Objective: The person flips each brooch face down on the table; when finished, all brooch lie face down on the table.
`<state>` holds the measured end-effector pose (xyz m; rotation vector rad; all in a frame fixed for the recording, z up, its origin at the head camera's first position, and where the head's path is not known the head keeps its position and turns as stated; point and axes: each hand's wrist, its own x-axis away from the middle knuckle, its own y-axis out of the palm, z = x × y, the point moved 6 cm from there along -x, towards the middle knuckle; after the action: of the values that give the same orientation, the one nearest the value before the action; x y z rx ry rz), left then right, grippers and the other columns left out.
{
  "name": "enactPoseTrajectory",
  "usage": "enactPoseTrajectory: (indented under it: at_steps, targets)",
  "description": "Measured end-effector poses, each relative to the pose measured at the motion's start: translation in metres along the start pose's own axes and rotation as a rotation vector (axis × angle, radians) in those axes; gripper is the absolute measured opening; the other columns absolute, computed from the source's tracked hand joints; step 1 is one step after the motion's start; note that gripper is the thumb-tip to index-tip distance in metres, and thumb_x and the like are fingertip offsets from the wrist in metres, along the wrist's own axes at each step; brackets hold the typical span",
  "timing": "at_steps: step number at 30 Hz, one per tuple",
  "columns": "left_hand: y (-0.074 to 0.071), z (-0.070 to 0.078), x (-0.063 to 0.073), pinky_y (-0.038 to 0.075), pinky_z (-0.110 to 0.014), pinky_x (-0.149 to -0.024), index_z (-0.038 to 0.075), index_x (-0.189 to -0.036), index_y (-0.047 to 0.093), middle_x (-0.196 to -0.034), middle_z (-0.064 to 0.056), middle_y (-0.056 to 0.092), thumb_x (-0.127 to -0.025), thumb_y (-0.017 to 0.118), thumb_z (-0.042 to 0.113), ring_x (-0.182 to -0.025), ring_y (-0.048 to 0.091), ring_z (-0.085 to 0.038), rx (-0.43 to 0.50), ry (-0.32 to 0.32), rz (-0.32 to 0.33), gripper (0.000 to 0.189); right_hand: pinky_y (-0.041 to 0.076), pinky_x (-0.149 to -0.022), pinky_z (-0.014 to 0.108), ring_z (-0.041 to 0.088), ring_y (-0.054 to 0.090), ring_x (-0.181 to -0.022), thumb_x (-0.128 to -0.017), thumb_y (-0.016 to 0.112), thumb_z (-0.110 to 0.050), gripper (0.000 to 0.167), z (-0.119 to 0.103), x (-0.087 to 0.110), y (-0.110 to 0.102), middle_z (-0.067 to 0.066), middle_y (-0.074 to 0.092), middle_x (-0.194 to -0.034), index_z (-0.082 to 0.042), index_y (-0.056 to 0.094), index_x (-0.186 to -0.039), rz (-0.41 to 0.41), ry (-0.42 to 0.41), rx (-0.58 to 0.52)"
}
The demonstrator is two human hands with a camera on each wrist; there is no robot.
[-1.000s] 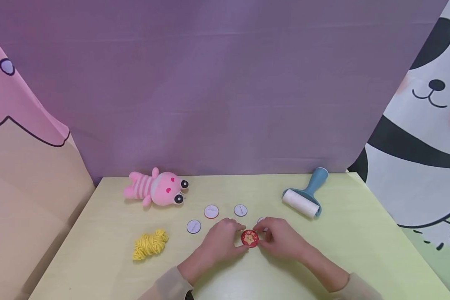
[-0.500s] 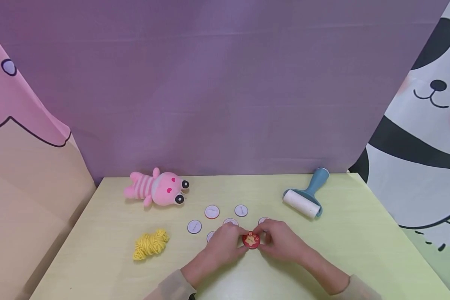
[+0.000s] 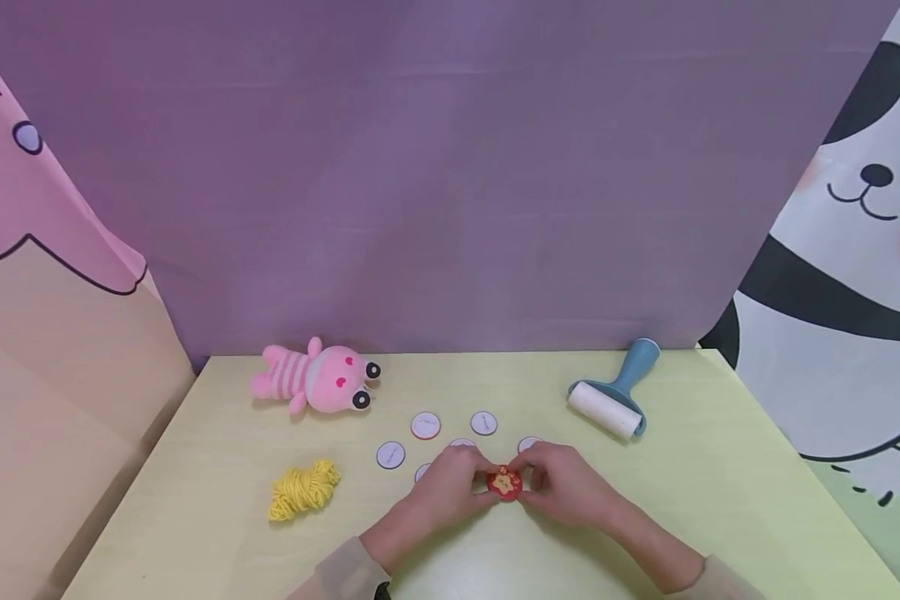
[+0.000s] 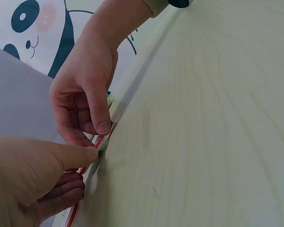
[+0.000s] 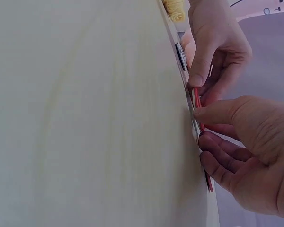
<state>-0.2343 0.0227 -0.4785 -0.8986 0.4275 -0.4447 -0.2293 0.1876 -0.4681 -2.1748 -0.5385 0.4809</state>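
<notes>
Both hands hold a small red disc [image 3: 505,483] with a gold flower-like print, just in front of a loose group of white-faced discs. My left hand [image 3: 454,490] pinches its left edge between thumb and finger. On the opposite edge, my right hand [image 3: 566,485] does the same. Seen edge-on in the right wrist view, the red disc [image 5: 197,98] is thin and close to the tabletop. White discs [image 3: 425,426] with faint dark markings lie behind and left of the hands; the left hand partly covers one disc [image 3: 422,472], and the right hand another [image 3: 530,443].
A pink striped plush toy [image 3: 317,379] lies at the back left of the pale wooden table [image 3: 195,533]. Nearer the front left is a yellow yarn bundle [image 3: 303,490]. A lint roller [image 3: 611,400] with a blue handle rests at the back right. Behind hangs a purple cloth [image 3: 450,183].
The fingers of both hands have closed in on the red disc's edges, covering more of its rim. The left hand shifted slightly right, uncovering part of two white discs. Other objects stay put.
</notes>
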Motion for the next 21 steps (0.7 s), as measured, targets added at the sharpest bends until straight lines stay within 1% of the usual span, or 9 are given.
enactPoseTrajectory:
  at_steps: [4, 7, 10, 13, 16, 18, 21]
  targets:
    - [-0.002, -0.003, 0.000, 0.052, -0.014, -0.076, 0.014, -0.115, 0.084, -0.093, 0.006, 0.076, -0.088, 0.089, 0.022, -0.083, 0.059, -0.002, 0.083, -0.003, 0.012, 0.029, 0.056, -0.065, 0.019, 0.003, 0.061, -0.071, -0.084, 0.091, -0.013, 0.027, 0.001, 0.002, -0.002, -0.002, 0.072, -0.092, -0.014, 0.080, -0.108, 0.029, -0.024, -0.035]
    - [-0.006, -0.005, 0.000, 0.055, -0.013, -0.077, 0.012, -0.116, 0.084, -0.096, 0.004, 0.078, -0.088, 0.089, 0.019, -0.084, 0.062, -0.001, 0.137, 0.013, 0.038, 0.029, 0.058, -0.067, 0.022, 0.004, 0.064, -0.073, -0.084, 0.090, -0.010, 0.029, 0.003, 0.004, -0.006, -0.002, 0.074, -0.096, -0.014, 0.079, -0.110, 0.056, -0.050, -0.063]
    - [-0.010, -0.006, -0.001, 0.057, -0.013, -0.079, 0.012, -0.115, 0.084, -0.100, 0.002, 0.080, -0.089, 0.088, 0.017, -0.085, 0.065, -0.002, 0.185, 0.030, 0.067, 0.027, 0.059, -0.068, 0.023, 0.003, 0.065, -0.075, -0.085, 0.088, -0.007, 0.030, 0.005, 0.004, -0.009, -0.002, 0.075, -0.101, -0.015, 0.079, -0.112, 0.070, -0.057, -0.097]
    - [-0.016, -0.005, -0.002, 0.060, -0.015, -0.082, 0.011, -0.112, 0.084, -0.102, 0.000, 0.081, -0.089, 0.087, 0.013, -0.087, 0.070, -0.009, 0.253, 0.047, 0.100, 0.023, 0.060, -0.067, 0.024, 0.002, 0.066, -0.075, -0.087, 0.086, -0.007, 0.030, 0.007, 0.003, -0.014, -0.003, 0.076, -0.102, -0.017, 0.078, -0.114, 0.079, -0.061, -0.128]
    - [-0.019, -0.003, -0.001, 0.061, -0.016, -0.085, 0.011, -0.111, 0.084, -0.105, -0.002, 0.081, -0.090, 0.086, 0.010, -0.091, 0.076, -0.018, 0.315, 0.060, 0.125, 0.021, 0.061, -0.068, 0.026, 0.002, 0.066, -0.075, -0.088, 0.085, -0.008, 0.030, 0.008, 0.002, -0.018, -0.003, 0.076, -0.099, -0.018, 0.077, -0.115, 0.087, -0.064, -0.149]
    - [-0.022, -0.001, -0.001, 0.061, -0.016, -0.086, 0.011, -0.112, 0.084, -0.107, -0.003, 0.082, -0.091, 0.085, 0.010, -0.095, 0.078, -0.022, 0.334, 0.071, 0.142, 0.021, 0.061, -0.070, 0.027, 0.002, 0.066, -0.076, -0.089, 0.085, -0.008, 0.030, 0.008, 0.002, -0.021, -0.001, 0.076, -0.098, -0.018, 0.077, -0.116, 0.093, -0.067, -0.157]
    - [-0.024, 0.001, 0.000, 0.060, -0.015, -0.086, 0.011, -0.113, 0.084, -0.108, -0.004, 0.082, -0.091, 0.085, 0.011, -0.097, 0.079, -0.025, 0.333, 0.088, 0.166, 0.022, 0.061, -0.071, 0.028, 0.004, 0.067, -0.075, -0.089, 0.085, -0.006, 0.030, 0.007, 0.002, -0.025, 0.003, 0.075, -0.094, -0.016, 0.077, -0.116, 0.101, -0.077, -0.179]
